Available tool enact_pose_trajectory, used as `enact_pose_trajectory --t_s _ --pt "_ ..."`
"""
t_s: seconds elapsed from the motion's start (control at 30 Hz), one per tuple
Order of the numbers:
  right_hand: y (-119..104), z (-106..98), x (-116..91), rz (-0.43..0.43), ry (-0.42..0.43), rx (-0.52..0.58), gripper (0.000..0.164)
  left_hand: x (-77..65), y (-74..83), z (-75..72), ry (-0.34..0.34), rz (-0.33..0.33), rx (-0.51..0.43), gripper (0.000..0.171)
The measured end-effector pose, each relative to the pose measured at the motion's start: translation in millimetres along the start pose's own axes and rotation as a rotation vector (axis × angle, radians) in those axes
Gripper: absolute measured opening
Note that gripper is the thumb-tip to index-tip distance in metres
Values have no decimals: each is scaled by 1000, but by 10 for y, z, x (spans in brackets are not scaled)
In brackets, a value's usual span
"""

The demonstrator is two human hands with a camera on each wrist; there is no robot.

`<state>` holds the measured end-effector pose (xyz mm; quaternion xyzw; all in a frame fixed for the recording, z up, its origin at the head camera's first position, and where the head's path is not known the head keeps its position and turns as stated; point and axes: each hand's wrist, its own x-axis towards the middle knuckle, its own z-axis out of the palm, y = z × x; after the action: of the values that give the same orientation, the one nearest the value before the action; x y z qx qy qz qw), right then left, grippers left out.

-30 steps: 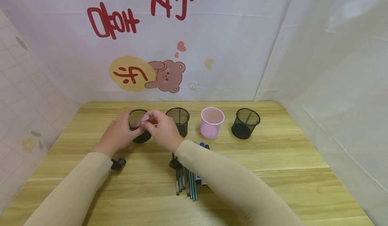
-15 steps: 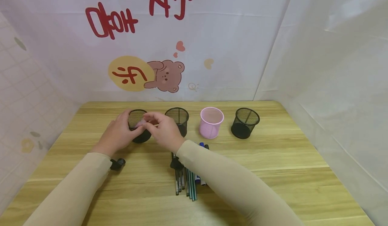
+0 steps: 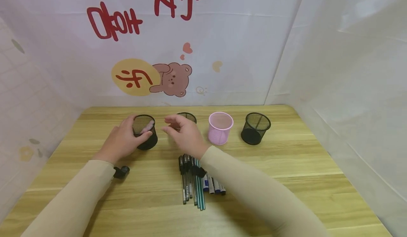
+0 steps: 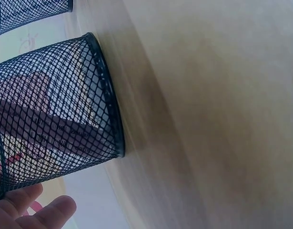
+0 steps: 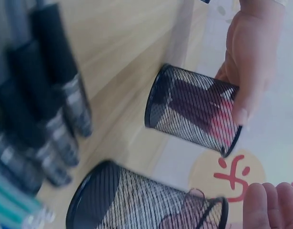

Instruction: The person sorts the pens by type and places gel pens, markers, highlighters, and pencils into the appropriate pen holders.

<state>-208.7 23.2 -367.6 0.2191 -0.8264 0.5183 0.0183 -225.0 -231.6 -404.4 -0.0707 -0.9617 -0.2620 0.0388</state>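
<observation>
My left hand [image 3: 122, 141] holds the leftmost black mesh pen holder [image 3: 150, 143], thumb on the near side at the rim. Inside the holder leans something pink and pen-like [image 3: 147, 126]. Through the mesh in the left wrist view it shows as long pinkish barrels [image 4: 51, 131] with dark print. My right hand [image 3: 187, 134] hovers in front of a second black mesh holder [image 3: 188, 116], partly hiding it. Its thumb and fingers are parted, with nothing between them. In the right wrist view, its fingertips [image 5: 270, 205] show at the lower right.
A pink mesh holder [image 3: 220, 131] and another black mesh holder [image 3: 255, 129] stand to the right along the table's back. Black-capped pens [image 3: 187, 180], green striped pencils [image 3: 200, 193] and several markers [image 3: 216, 186] lie in a row beneath the right forearm. A fabric backdrop rises behind.
My right hand has let go of the pink pen-like thing, which now leans in the leftmost holder, and has moved right. My left hand keeps its grip on the holder.
</observation>
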Motion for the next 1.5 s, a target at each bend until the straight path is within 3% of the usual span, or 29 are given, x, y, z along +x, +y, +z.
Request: enact_pose_trajectory --t_s 0.23,0.57,0.8,1.03,1.2,1.4,1.5 --pt "83 -317 -158 0 -41 -3 39 -8 -7 -35 -14 16 21 97" --pt "273 -812 -436 35 -64 -132 37 -44 8 -83 -41 8 16 110" --pt "400 -1024 -607 62 -99 -199 33 -11 24 -129 -77 3 53 120" --pt "527 -1181 -736 67 -144 -302 26 44 65 -186 -102 16 93 119" --pt "613 -1249 -804 68 -187 -386 26 48 190 -242 -69 70 105 113" --pt "713 -1274 -841 97 -234 -469 34 88 470 -258 6 211 141 102" --pt "749 -1267 -858 127 -267 -484 40 126 635 -225 6 264 176 101"
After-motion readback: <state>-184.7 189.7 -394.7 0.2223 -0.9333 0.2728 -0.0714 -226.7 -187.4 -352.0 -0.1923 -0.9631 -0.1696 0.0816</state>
